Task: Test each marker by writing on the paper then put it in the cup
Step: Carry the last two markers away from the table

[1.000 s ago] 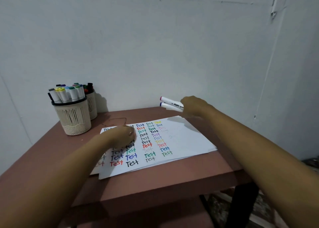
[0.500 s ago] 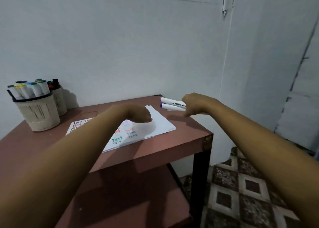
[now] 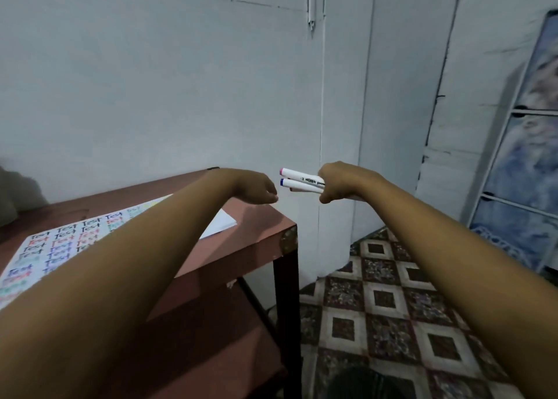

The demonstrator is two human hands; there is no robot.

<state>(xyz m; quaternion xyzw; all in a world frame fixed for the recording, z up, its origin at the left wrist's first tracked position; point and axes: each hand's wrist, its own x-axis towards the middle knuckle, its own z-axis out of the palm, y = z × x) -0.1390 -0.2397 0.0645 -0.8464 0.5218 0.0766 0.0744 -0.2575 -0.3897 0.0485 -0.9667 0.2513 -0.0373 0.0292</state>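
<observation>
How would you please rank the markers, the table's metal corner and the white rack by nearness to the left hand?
1. markers, just right of the left hand.
2. metal corner, below it.
3. white rack, far right.

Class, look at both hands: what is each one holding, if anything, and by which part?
The right hand grips white markers around their rear barrels, the pink and blue capped ends sticking out. The left hand holds nothing visible.

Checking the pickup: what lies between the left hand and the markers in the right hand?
Nothing: a bare gap separates left hand and markers, head view.
</observation>
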